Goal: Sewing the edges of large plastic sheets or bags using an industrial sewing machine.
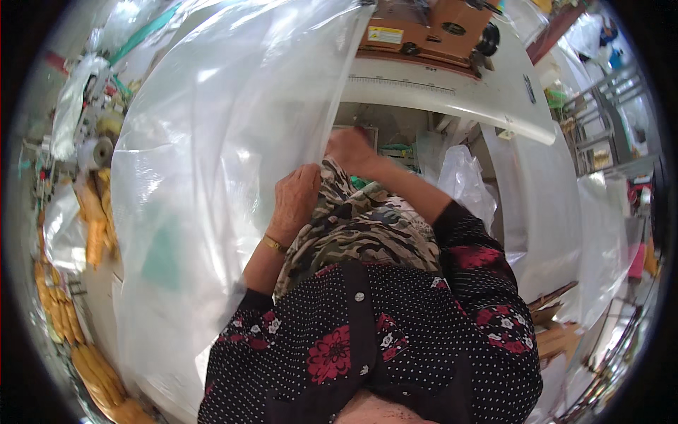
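Note:
A large sheet of clear plastic film (212, 162) hangs in front of me and to my left, its edge running down the middle of the view. My left hand (295, 201) grips that edge in closed fingers at lap height; a gold bracelet sits on its wrist. My right hand (351, 150) is farther out and a little higher, pinching the same edge of the film just under the white table. My lap, in camouflage-patterned cloth (360, 226), lies beneath both hands.
A white work table (452, 99) with a printed ruler strip curves across the top, with an orange-brown machine (431, 28) on it. More clear plastic (565, 233) hangs at the right. Yellow-orange bundles (92, 226) line the left side. Metal racks (600, 113) stand at far right.

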Tool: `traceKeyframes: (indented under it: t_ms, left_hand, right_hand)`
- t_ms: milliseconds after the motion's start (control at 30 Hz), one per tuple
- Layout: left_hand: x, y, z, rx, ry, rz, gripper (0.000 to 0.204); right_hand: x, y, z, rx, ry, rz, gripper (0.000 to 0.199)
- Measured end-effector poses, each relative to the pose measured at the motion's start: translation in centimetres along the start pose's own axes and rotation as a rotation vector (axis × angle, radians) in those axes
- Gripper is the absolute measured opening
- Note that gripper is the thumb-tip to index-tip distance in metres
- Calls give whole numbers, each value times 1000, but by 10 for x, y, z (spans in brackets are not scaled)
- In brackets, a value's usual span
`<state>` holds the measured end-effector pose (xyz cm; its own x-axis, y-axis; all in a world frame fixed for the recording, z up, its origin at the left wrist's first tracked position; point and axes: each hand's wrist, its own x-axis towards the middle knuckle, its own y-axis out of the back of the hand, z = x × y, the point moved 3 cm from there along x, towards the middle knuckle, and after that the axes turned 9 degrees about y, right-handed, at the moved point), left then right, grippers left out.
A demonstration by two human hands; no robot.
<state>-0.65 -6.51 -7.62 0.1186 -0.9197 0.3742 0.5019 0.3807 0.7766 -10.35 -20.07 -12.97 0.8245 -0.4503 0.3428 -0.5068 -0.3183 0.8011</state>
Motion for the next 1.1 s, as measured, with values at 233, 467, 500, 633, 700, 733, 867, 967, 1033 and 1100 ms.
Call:
traceKeyframes:
  t_ms: [233,467,500,633,700,733,867,967,1033,1100]
  left_hand:
    - [-8,-17,-11,-404,332,35,8]
    - [-14,-14,-9,-773,630,-64,14]
    - [-16,-12,-6,-792,628,-36,17]
    - [-10,-2,11,-640,341,140,26]
    - [-11,-2,17,-569,381,149,24]
    - [-11,0,19,-492,394,174,22]
    - [-2,4,21,-462,348,273,16]
    - [0,15,19,-363,305,310,12]
    - [0,21,22,-227,237,304,13]
    - [-1,25,24,-228,237,303,14]
  right_hand:
    - [2,111,-39,-323,576,148,11]
    - [4,100,-37,-236,654,-21,14]
    - [3,99,-37,-243,648,-18,13]
    - [3,100,-41,-283,638,-21,11]
    - [3,102,-45,-291,642,-50,14]
    - [4,103,-46,-291,623,-69,18]
    - [8,109,-51,-289,655,-64,14]
    - [15,115,-52,-230,650,-22,11]
    - [21,118,-50,-199,616,-22,10]
    - [26,123,-46,-176,608,-27,9]
